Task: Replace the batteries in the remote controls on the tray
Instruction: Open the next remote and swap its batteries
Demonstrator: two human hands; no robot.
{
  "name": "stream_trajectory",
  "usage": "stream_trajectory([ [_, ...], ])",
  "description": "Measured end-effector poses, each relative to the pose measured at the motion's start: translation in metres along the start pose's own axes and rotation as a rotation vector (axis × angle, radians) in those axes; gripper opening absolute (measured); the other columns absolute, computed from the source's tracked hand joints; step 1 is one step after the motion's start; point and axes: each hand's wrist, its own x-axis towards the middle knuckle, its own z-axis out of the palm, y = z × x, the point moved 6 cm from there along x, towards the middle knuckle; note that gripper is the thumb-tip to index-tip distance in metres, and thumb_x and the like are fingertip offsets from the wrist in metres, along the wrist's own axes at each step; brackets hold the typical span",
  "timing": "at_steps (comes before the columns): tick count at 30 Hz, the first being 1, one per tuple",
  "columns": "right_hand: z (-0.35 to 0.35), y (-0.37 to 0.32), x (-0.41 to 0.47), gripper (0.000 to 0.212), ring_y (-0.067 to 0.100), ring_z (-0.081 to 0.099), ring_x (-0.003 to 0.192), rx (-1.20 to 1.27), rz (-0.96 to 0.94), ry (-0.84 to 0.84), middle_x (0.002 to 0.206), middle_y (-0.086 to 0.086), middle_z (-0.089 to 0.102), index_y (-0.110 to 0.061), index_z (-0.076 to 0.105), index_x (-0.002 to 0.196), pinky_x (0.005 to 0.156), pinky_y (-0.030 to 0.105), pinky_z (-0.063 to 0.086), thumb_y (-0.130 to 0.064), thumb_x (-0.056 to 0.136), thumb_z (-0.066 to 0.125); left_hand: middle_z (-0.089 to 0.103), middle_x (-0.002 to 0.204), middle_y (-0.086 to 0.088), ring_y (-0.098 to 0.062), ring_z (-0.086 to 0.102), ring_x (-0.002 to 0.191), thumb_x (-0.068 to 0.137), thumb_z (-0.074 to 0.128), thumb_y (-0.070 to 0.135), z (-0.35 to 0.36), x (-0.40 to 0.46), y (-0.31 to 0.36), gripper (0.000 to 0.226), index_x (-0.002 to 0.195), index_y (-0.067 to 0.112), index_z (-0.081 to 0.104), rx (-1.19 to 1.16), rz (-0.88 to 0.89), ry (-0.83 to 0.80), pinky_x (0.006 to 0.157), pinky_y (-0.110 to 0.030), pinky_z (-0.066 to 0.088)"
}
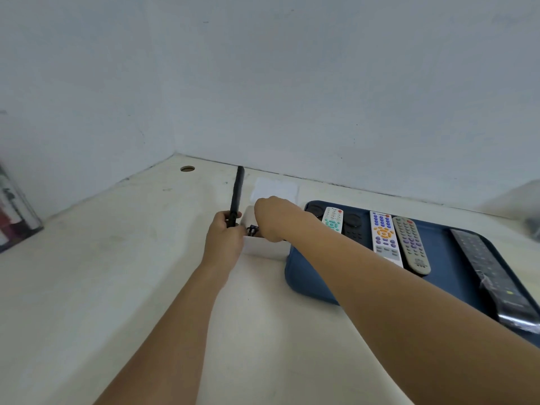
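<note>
Evidently one slim black remote [236,197] is out of the blue tray [309,283], gripped upright by the left hand [225,238]; the right hand [274,219] reaches into a white box [263,248] beside the tray, its fingers hidden. Five remotes on the tray look untouched.

Pale walls [263,68] meet; cream desk [102,258] below.
</note>
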Motion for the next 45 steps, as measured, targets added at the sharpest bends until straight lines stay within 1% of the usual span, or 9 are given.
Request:
stream_trajectory([
  [6, -0.002, -0.015, -0.003, 0.005, 0.023, 0.05, 0.075, 0.036, 0.041, 0.0, 0.073, 0.002, 0.044, -0.008, 0.05, 0.086, 0.068, 0.033, 0.04, -0.007, 0.091, 0.049, 0.064, 0.091, -0.001, -0.015, 0.053, 0.076, 0.09, 0.062, 0.006, 0.001, -0.002, -0.001, 0.027, 0.113, 0.018, 0.061, -0.016, 0.001, -0.021, 0.061, -0.028, 0.036],
  [9, 0.003, -0.017, 0.0, 0.028, 0.024, 0.051, 0.076, 0.089, 0.018, -0.001, 0.073, 0.0, 0.047, -0.015, 0.063, 0.111, 0.067, 0.034, 0.04, -0.006, 0.088, 0.05, 0.065, 0.09, 0.001, -0.015, 0.054, 0.079, 0.079, 0.067, 0.016, 0.002, -0.006, 0.002, 0.032, 0.111, 0.02, 0.06, -0.035, -0.016, -0.038, 0.064, -0.028, 0.037],
  [13, 0.007, -0.009, 0.001, 0.009, 0.025, 0.05, 0.079, 0.123, 0.071, 0.034, 0.071, 0.003, 0.044, -0.007, 0.053, 0.081, 0.069, 0.033, 0.039, -0.003, 0.088, 0.051, 0.064, 0.086, 0.003, -0.016, 0.054, 0.079, 0.068, 0.067, 0.024, 0.002, -0.008, 0.003, 0.041, 0.108, 0.019, 0.06, -0.054, -0.038, -0.042, 0.065, -0.028, 0.038],
  [19, 0.003, -0.006, 0.001, 0.035, 0.027, 0.065, 0.106, 0.147, -0.041, -0.031, 0.122, 0.012, 0.066, -0.004, 0.069, 0.119, 0.091, 0.035, 0.055, 0.001, 0.09, 0.051, 0.064, 0.095, -0.005, -0.021, 0.057, 0.084, 0.064, 0.065, 0.021, 0.002, -0.007, 0.002, 0.038, 0.102, 0.021, 0.059, -0.097, -0.084, -0.041, 0.074, -0.034, 0.044],
  [24, -0.032, 0.022, -0.018, 0.022, 0.02, 0.067, 0.08, 0.433, -0.106, 0.205, 0.079, -0.002, 0.064, -0.005, 0.075, 0.101, 0.063, 0.016, 0.05, 0.006, 0.088, 0.061, 0.054, 0.085, -0.006, -0.017, 0.047, 0.068, 0.089, 0.049, -0.003, 0.003, -0.006, 0.002, 0.027, 0.105, 0.018, 0.056, -0.07, -0.025, -0.036, 0.062, -0.03, 0.039],
  [26, -0.041, 0.029, -0.026, 0.02, 0.02, 0.071, 0.07, 0.53, -0.128, 0.201, 0.079, 0.004, 0.07, -0.005, 0.073, 0.101, 0.06, 0.023, 0.057, 0.006, 0.088, 0.062, 0.052, 0.083, -0.003, -0.017, 0.046, 0.066, 0.091, 0.045, -0.005, 0.005, -0.008, 0.005, 0.028, 0.108, 0.016, 0.054, -0.052, 0.018, -0.035, 0.064, -0.032, 0.04],
  [34, -0.033, 0.02, -0.032, 0.05, 0.022, 0.062, 0.106, 0.1, -0.195, 0.18, 0.12, 0.005, 0.066, -0.014, 0.062, 0.129, 0.089, 0.032, 0.053, 0.01, 0.086, 0.057, 0.054, 0.085, -0.003, -0.018, 0.048, 0.066, 0.092, 0.044, -0.004, 0.006, -0.009, 0.006, 0.028, 0.108, 0.018, 0.052, 0.005, 0.086, 0.016, 0.064, -0.034, 0.043],
  [42, -0.033, 0.031, -0.041, 0.046, 0.023, 0.067, 0.1, -0.205, -0.104, 0.392, 0.11, 0.004, 0.07, -0.019, 0.068, 0.115, 0.08, 0.038, 0.057, 0.005, 0.077, 0.063, 0.05, 0.088, -0.009, -0.019, 0.047, 0.069, 0.092, 0.045, -0.004, 0.007, -0.009, 0.006, 0.031, 0.097, 0.027, 0.051, -0.005, 0.124, 0.035, 0.064, -0.035, 0.043],
  [45, -0.033, 0.027, -0.043, 0.034, 0.023, 0.06, 0.072, -0.205, -0.054, 0.35, 0.09, 0.005, 0.063, -0.011, 0.066, 0.106, 0.055, 0.03, 0.045, 0.006, 0.077, 0.062, 0.051, 0.088, -0.007, -0.018, 0.047, 0.067, 0.093, 0.046, -0.004, 0.008, -0.01, 0.007, 0.027, 0.104, 0.02, 0.051, -0.006, 0.133, 0.034, 0.057, -0.029, 0.044],
])
